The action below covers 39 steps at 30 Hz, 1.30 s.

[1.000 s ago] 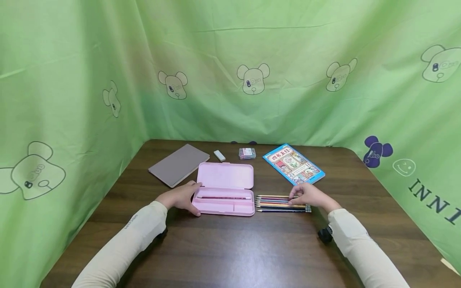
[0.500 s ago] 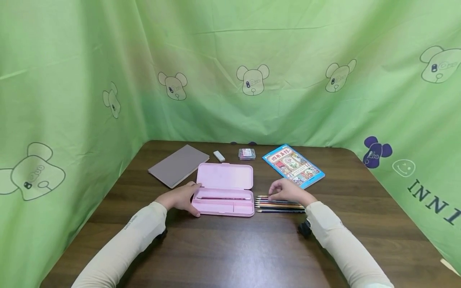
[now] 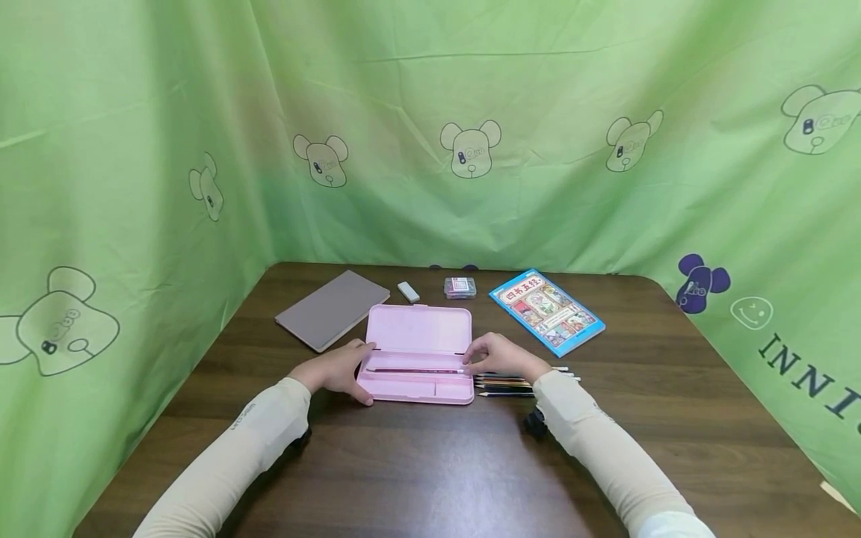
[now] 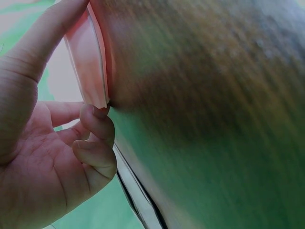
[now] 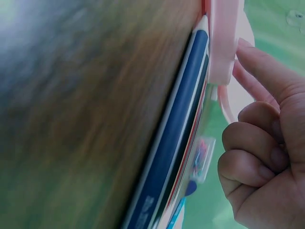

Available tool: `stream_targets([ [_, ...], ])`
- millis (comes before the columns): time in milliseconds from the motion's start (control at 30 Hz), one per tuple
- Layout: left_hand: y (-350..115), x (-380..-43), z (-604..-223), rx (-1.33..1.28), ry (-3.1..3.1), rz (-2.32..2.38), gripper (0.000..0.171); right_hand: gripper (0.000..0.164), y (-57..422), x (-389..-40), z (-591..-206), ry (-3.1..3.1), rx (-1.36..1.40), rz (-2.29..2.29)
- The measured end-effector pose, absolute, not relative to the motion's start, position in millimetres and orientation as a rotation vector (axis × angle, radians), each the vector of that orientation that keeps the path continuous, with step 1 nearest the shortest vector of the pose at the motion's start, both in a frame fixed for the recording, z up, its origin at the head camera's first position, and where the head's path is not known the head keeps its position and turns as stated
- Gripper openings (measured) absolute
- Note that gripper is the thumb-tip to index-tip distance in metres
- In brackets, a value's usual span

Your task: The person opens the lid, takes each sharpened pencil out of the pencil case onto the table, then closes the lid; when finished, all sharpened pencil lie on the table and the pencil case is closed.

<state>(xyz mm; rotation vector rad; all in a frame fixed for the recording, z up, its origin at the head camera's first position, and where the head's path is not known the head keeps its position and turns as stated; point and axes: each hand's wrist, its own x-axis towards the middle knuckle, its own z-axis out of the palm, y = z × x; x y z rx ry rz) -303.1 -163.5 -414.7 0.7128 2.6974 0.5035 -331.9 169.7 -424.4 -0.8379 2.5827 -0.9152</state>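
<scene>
A pink pencil case (image 3: 419, 329) lies with its lid raised, and one dark red pencil (image 3: 412, 370) is in its rear compartment. My left hand (image 3: 334, 370) grips the case's left end, thumb at the front edge and fingers at the back; the left wrist view shows the thumb along the case wall (image 4: 88, 62). My right hand (image 3: 501, 355) is at the case's right end, thumb and forefinger by the pencil's end. In the right wrist view its other fingers are curled and the fingertips pass behind the case wall; I cannot tell whether they pinch the pencil.
Several pencils (image 3: 504, 385) lie in a row right of the case, partly under my right wrist; a dark blue pencil (image 5: 176, 109) is outermost. Behind are a grey notebook (image 3: 332, 310), a white eraser (image 3: 407, 291), a small clear box (image 3: 460, 288) and a blue-edged book (image 3: 548, 312).
My right hand has moved left from over the row of pencils to the right end of the pencil case. My left hand has stayed on the case.
</scene>
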Motion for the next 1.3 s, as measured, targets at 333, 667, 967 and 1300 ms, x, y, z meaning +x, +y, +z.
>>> stream_targets([
  [333, -165.0, -303.2, -413.2, 0.717, 2.708, 0.5, 0.106, 0.008, 149.6, -336.6, -419.4, 2.659, -0.895, -0.665],
  [667, -164.8, -303.8, -413.0, 0.722, 2.705, 0.503, 0.106, 0.008, 139.3, -339.5, -418.3, 2.643, -0.886, -0.607],
  [967, -164.0, -303.3, -412.7, 0.712, 2.706, 0.507, 0.105, 0.011, 144.4, -335.7, -416.4, 2.641, -1.006, -0.733],
  [1300, -164.0, -302.8, -416.2, 0.684, 2.698, 0.508, 0.106, 0.007, 174.3, -332.0, -408.7, 2.658, -0.956, -0.84],
])
